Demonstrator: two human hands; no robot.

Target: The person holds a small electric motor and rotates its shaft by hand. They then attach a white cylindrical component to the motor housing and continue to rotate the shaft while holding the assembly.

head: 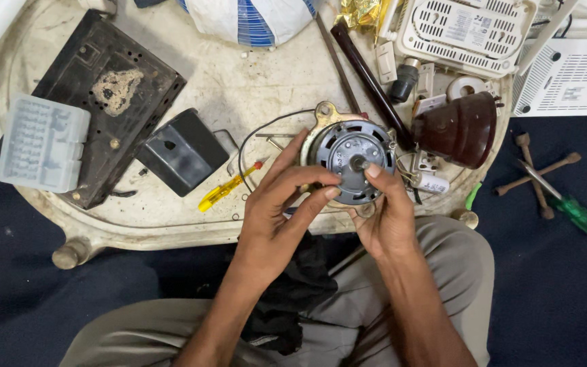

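Already stripped bare and seemingly still mid-inspection, round grey metal fan motor point(352, 163) with gold-coloured mounting plate sits at near edge of worn white plastic tray-table point(239, 88), gripped by left hand point(276, 204) with fingers point(310, 178) clamped on rim, right hand point(385, 217) likewise pinching beside central shaft.

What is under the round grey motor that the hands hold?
Under the motor a tan metal bracket shows at its upper left, resting on the white tray. Both hands cover the lower part.
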